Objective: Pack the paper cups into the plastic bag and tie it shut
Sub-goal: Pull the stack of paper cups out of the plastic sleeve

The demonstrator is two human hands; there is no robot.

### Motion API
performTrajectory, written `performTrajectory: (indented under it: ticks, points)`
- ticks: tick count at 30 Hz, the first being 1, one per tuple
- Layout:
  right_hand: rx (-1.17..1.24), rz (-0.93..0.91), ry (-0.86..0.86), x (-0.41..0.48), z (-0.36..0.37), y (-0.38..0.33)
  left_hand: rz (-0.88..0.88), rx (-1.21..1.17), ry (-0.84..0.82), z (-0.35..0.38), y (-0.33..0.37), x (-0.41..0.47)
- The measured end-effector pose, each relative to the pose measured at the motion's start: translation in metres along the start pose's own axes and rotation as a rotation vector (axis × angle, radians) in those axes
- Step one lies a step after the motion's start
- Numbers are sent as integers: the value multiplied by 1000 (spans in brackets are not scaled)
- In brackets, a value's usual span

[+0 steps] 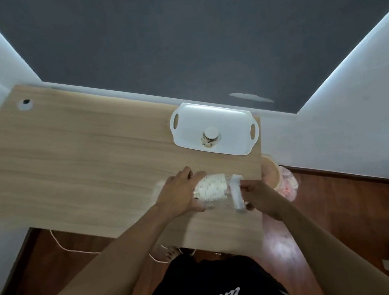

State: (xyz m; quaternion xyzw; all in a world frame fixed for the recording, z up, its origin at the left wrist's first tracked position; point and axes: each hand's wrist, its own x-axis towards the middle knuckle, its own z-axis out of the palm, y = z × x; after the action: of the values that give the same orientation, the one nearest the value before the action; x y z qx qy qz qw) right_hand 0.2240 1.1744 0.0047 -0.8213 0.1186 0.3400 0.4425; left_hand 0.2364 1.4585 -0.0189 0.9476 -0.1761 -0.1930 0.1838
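A stack of patterned paper cups (212, 187) lies on its side inside a clear plastic bag (219, 199) near the table's front right. My left hand (182, 194) grips the left end of the bagged stack. My right hand (260, 196) pinches the bag's bunched white mouth (237, 194) at the right end. Further back, one more paper cup (210, 139) stands upside down on a white tray (229, 123).
The wooden table (79, 156) has a cable hole (26, 103) at its far left. A round wooden stool (271, 172) and a pinkish bag (288, 181) sit beyond the right edge. A thin cord (63, 246) hangs below the front edge.
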Motion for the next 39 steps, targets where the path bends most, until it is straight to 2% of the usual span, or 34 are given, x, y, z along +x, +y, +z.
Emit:
performTrajectory:
  ticks: [7, 14, 18, 26, 30, 34, 39]
  points:
    - [-26, -133, -2, 23, 32, -27, -21, 179, 4, -28, 17, -11]
    - [-4, -238, 23, 17, 28, -56, -8, 77, 67, -31, 13, 4]
    - [77, -340, 13, 12, 19, -73, -27, -118, 45, -38, 11, 15]
    - [86, -275, -30, 20, -1, -64, -90, -384, -99, -47, -12, 34]
    - [109, -230, 23, 25, -14, -54, -98, -487, -126, -52, -29, 38]
    - [87, -223, 66, 28, -19, -52, -84, -484, -129, -53, -36, 43]
    - [92, -204, 43, 28, -23, -59, -50, -362, -139, -53, -42, 48]
